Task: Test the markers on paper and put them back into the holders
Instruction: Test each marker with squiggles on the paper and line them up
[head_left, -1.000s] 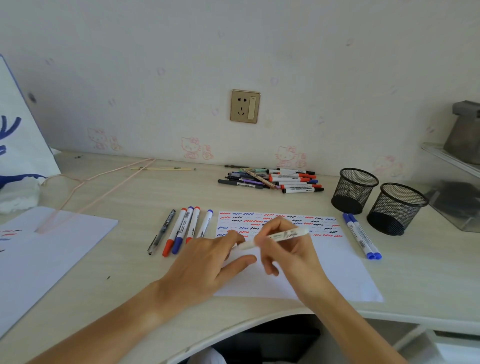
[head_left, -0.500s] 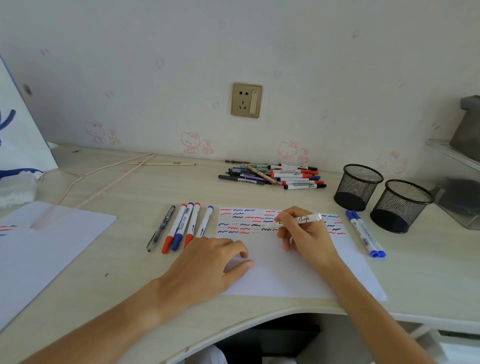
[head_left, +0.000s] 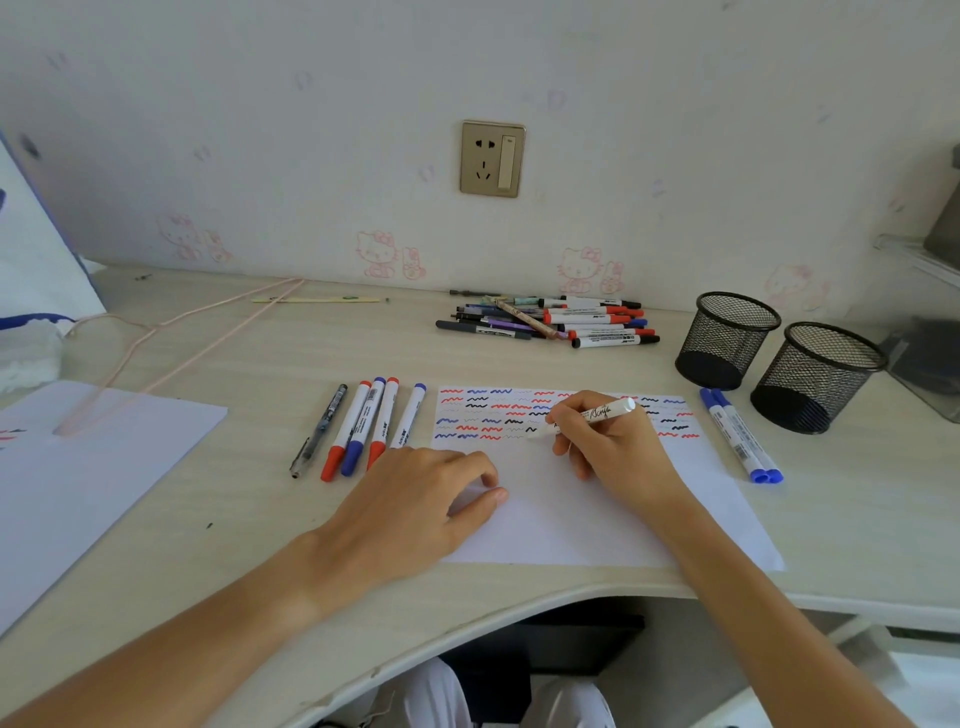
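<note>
Holders: two black mesh cups, the near holder (head_left: 815, 378) and the far holder (head_left: 727, 340), stand side by side at the table's (head_left: 260, 364) right; no marker shows in either. Just left of them lie two blue markers (head_left: 740, 435), beside the paper (head_left: 597, 514). The right hand (head_left: 613, 441) pinches a white marker (head_left: 587, 415), tip on the squiggles. The left hand (head_left: 415, 509) rests flat on the paper's edge, fingers relaxed, partly covering a row of markers (head_left: 363, 426). A marker pile (head_left: 550, 323) lies near the wall.
</note>
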